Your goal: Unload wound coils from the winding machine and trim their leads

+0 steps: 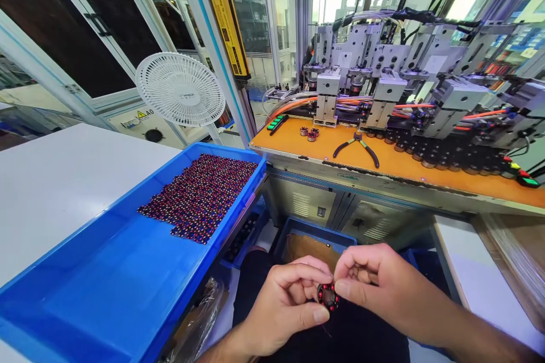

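Note:
My left hand (293, 298) pinches a small motor stator (328, 297), a dark ring with red windings, between thumb and fingers above my lap. Against the ring's upper right edge, my right hand (370, 281) has its thumb and index finger pressed together. Whatever lies between those fingertips is too small to make out. A fine thread-like wire hangs below the ring. To the left, many more stators (204, 193) are packed in rows at the far end of a blue tray (106, 278).
The orange-topped machine bench (289, 142) carries pliers (356, 147), several loose stators (309, 134) and rows of dark cylindrical parts (447, 153). Station heads (383, 91) stand behind. A white fan (181, 89) is beyond the tray; a blue bin (293, 228) sits below the bench.

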Action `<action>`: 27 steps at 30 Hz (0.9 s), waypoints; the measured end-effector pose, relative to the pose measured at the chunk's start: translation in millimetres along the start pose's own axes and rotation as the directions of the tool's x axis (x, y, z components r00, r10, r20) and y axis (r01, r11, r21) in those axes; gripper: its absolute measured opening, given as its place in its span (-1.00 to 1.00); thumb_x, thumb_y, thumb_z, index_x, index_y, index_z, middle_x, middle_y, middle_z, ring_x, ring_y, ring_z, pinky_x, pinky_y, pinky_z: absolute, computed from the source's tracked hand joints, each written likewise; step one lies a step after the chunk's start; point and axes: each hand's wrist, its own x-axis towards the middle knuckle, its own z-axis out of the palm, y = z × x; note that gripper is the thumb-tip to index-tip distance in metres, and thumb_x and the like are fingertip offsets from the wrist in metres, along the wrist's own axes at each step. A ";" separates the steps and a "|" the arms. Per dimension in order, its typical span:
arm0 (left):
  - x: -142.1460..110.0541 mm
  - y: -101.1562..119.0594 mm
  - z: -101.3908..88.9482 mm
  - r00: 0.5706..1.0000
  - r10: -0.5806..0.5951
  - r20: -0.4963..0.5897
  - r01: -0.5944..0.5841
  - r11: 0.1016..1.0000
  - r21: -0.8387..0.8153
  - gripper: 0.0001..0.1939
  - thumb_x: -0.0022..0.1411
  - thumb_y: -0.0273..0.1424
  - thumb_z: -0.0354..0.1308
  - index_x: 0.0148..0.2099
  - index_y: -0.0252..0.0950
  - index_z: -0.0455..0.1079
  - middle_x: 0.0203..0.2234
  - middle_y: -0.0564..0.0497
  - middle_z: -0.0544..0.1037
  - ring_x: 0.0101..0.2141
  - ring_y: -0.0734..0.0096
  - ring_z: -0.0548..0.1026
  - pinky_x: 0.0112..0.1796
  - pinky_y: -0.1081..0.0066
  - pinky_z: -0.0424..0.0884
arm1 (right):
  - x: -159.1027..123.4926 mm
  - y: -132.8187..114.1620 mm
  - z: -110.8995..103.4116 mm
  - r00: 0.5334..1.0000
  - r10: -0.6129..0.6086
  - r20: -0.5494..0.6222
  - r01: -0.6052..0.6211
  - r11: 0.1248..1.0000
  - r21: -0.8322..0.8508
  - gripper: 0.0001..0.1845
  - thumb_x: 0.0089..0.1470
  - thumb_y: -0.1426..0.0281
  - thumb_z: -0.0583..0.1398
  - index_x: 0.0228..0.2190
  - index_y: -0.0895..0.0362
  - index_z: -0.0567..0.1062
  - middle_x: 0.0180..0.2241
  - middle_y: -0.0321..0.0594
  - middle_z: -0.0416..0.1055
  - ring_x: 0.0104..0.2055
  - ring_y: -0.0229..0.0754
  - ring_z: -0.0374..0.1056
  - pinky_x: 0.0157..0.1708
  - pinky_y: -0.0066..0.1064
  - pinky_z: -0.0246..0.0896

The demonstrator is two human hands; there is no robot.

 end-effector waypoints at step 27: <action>1.7 -7.2 -5.0 0.999 0.027 0.033 -0.025 0.997 -0.076 -0.60 -0.13 -0.38 0.52 -0.15 -0.11 0.63 -0.28 0.04 0.38 -0.45 0.67 0.36 -0.40 0.57 0.30 | -8.2 10.1 16.0 0.999 -0.020 -0.048 0.025 0.994 0.102 -0.74 0.10 0.26 0.20 -0.53 0.16 0.41 -0.54 -0.35 0.28 -0.48 -0.34 0.14 -0.45 -0.52 0.07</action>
